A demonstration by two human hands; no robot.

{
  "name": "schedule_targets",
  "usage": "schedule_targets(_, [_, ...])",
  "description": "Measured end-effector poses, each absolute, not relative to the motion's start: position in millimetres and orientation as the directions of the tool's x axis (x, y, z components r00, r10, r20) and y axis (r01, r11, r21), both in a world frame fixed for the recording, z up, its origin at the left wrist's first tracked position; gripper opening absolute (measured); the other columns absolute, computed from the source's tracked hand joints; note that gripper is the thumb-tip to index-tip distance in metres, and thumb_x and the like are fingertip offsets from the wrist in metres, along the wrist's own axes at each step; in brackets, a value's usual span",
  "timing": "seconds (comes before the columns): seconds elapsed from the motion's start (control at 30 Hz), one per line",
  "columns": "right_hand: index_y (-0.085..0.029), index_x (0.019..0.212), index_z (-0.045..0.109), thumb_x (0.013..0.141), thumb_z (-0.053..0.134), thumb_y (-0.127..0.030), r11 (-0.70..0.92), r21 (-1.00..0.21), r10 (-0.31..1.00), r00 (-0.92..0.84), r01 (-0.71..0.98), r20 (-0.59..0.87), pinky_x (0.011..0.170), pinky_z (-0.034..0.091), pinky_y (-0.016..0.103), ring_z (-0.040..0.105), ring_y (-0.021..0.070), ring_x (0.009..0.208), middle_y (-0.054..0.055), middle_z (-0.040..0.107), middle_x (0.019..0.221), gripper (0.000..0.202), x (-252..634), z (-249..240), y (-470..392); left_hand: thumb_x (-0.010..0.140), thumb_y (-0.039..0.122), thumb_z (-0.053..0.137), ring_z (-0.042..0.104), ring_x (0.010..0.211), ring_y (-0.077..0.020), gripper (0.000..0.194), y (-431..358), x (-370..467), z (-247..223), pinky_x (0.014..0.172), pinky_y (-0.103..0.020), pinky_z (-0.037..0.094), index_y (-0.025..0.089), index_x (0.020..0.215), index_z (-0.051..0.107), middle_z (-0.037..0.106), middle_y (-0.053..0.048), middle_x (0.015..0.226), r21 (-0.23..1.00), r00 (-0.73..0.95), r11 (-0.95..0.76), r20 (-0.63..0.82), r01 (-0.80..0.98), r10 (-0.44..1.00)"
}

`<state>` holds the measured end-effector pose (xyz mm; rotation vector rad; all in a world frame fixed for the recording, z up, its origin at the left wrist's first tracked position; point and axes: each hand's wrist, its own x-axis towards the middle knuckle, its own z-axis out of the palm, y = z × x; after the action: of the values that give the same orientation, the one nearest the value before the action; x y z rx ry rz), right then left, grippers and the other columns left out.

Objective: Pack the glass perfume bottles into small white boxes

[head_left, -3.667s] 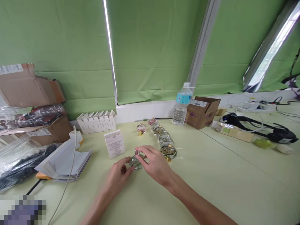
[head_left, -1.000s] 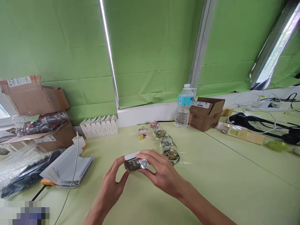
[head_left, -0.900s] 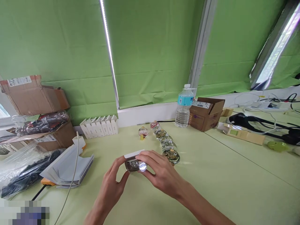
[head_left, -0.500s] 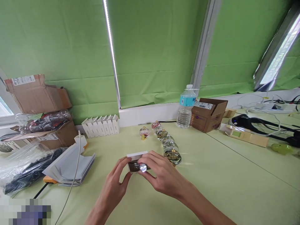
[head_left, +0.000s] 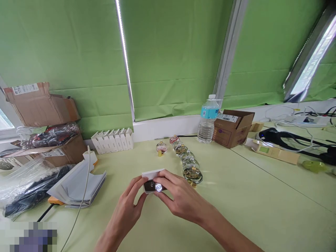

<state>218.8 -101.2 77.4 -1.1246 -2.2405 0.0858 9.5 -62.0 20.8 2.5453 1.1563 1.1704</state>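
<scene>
A small white box (head_left: 149, 187) with its flap up and a dark inside is held above the green table. My left hand (head_left: 130, 203) grips its left side between thumb and fingers. At the box's right part, my right hand (head_left: 178, 196) has thumb and fingers closed round a round silver cap (head_left: 158, 187) at the opening. Beyond the hands stand a round glass bottle (head_left: 161, 147) with a small gold cap (head_left: 160, 153) in front of it, and a row of round glass bottles (head_left: 189, 161) to the right.
Several white boxes (head_left: 112, 141) line the back edge. A water bottle (head_left: 207, 122) and an open carton (head_left: 232, 129) stand back right. Papers (head_left: 78, 185), a white cable and stacked cartons (head_left: 42, 108) lie left.
The silver cap has moved slightly left and closer into the box opening, with my right hand's fingers. My left hand has hardly moved.
</scene>
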Motion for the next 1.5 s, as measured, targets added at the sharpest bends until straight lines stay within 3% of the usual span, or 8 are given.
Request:
schedule_targets(0.37, [-0.023,0.117,0.057,0.094,0.048,-0.026,0.663,-0.362,0.727,-0.447,0.655,0.521,0.086,0.050,0.032,0.055,0.0185,0.101,0.006,0.059,0.107,0.025,217.6,71.2,-97.7,0.091,0.019,0.049,0.053,0.122,-0.0168,0.041,-59.7,8.0,17.3,0.099,-0.029,0.047,0.030,0.130,0.045,0.056,-0.004,0.129,0.366,0.421,-0.720,0.623,0.589,0.660])
schedule_targets(0.73, [-0.021,0.115,0.060,0.095,0.046,-0.024,0.681,-0.211,0.667,-0.475,0.701,0.574,0.090,0.047,0.036,0.057,0.0200,0.102,0.006,0.066,0.105,0.025,214.3,67.9,-95.7,0.091,0.019,0.049,0.053,0.122,-0.0165,0.042,-59.3,10.1,22.4,0.100,-0.029,0.047,0.031,0.130,0.044,0.055,-0.004,0.129,0.368,0.426,-0.727,0.624,0.580,0.656])
schedule_targets(1.07, [-0.020,0.102,0.064,0.095,0.047,-0.024,0.716,-0.241,0.632,-0.463,0.655,0.622,0.079,0.048,0.032,0.061,0.0167,0.088,0.003,0.069,0.093,0.019,219.0,70.9,-95.4,0.087,0.018,0.056,0.060,0.113,-0.0175,0.040,-53.9,3.2,12.9,0.094,-0.031,0.051,0.028,0.124,0.043,0.062,-0.006,0.119,0.381,0.328,-0.730,0.709,0.567,0.624])
schedule_targets(1.2, [-0.020,0.094,0.065,0.094,0.050,-0.026,0.711,-0.235,0.635,-0.460,0.663,0.621,0.078,0.048,0.031,0.061,0.0165,0.087,0.003,0.069,0.090,0.017,221.3,73.2,-96.5,0.089,0.013,0.048,0.058,0.115,-0.0156,0.031,-54.7,2.8,18.3,0.094,-0.029,0.050,0.028,0.116,0.048,0.059,-0.005,0.124,0.379,0.397,-0.738,0.659,0.558,0.639])
schedule_targets(1.5, [-0.021,0.103,0.063,0.096,0.043,-0.019,0.679,-0.230,0.646,-0.419,0.697,0.638,0.082,0.050,0.032,0.062,0.0172,0.092,0.004,0.068,0.097,0.021,224.5,75.7,-96.7,0.089,0.016,0.053,0.060,0.112,-0.0189,0.028,-54.3,4.8,23.5,0.093,-0.031,0.051,0.028,0.113,0.059,0.062,-0.006,0.121,0.369,0.396,-0.784,0.707,0.500,0.586])
